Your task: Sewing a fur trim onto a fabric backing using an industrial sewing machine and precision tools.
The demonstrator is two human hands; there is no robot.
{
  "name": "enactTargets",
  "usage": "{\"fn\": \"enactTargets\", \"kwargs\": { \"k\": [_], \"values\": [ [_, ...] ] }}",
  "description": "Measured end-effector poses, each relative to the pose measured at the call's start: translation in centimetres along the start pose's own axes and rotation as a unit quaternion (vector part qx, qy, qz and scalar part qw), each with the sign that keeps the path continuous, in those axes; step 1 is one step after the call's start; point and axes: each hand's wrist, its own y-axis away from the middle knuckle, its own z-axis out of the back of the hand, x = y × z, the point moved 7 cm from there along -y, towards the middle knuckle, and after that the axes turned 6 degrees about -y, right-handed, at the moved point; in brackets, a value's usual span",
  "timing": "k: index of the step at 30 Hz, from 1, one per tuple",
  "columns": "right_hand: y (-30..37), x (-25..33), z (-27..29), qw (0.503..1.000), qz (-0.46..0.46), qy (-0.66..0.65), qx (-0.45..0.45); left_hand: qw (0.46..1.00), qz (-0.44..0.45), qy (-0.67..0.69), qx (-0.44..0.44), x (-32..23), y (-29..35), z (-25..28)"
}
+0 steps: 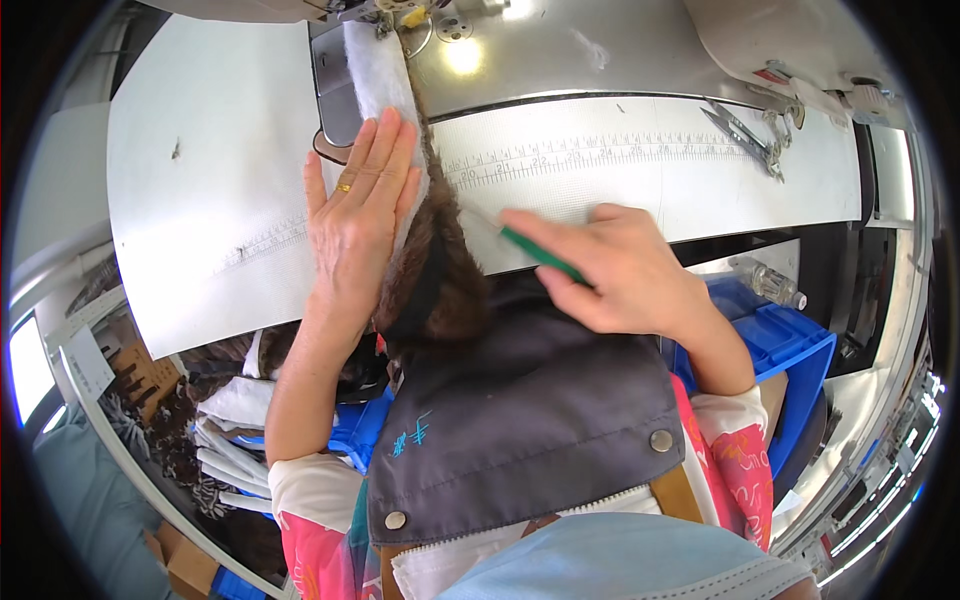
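A long strip of brown fur (440, 265) with a white fleecy backing (378, 70) runs from under the sewing machine's needle area (382, 22) toward me and hangs over the table's front edge. My left hand (358, 205) lies flat on the white backing, fingers stretched out and pointing at the machine. To the right of the fur, my right hand (635, 272) grips a slim green-handled tool (540, 252) above the table's front edge. Motion blurs the tool's end, so its exact kind is unclear. A gap separates the tool from the fur.
Metal scissors (740, 138) lie at the right of the white table (220, 120), which carries printed ruler marks. A blue bin (800, 345) and a clear bottle (772, 283) are below right. Fur and white strips (235, 440) pile up at lower left.
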Motion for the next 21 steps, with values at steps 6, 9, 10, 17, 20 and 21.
{"fn": "enactTargets", "kwargs": {
  "k": [6,9,10,17,20,21],
  "values": [
    [-3.0,-1.7,1.2,0.967,-0.115,0.102,-0.203,1.000,-0.001,0.020,0.002,-0.4,-0.3,0.0],
    [-4.9,-1.8,0.2,0.966,-0.113,0.119,-0.199,1.000,0.000,0.024,0.002,-0.4,-0.3,-0.1],
    [-5.2,-1.7,0.0,0.966,-0.107,0.119,-0.205,1.000,0.003,0.025,0.003,-0.3,-0.2,-0.1],
    [-4.6,-1.2,-0.1,0.985,-0.046,0.101,-0.132,0.999,0.012,0.041,0.006,-0.1,-0.1,-0.1],
    [-3.4,-0.8,0.2,0.987,-0.029,0.055,-0.148,0.999,0.014,0.049,0.013,-0.1,0.0,-0.3],
    [-3.2,-1.2,0.5,0.981,-0.062,0.056,-0.173,0.999,0.015,0.049,0.012,0.0,0.0,-0.3]
  ]
}}
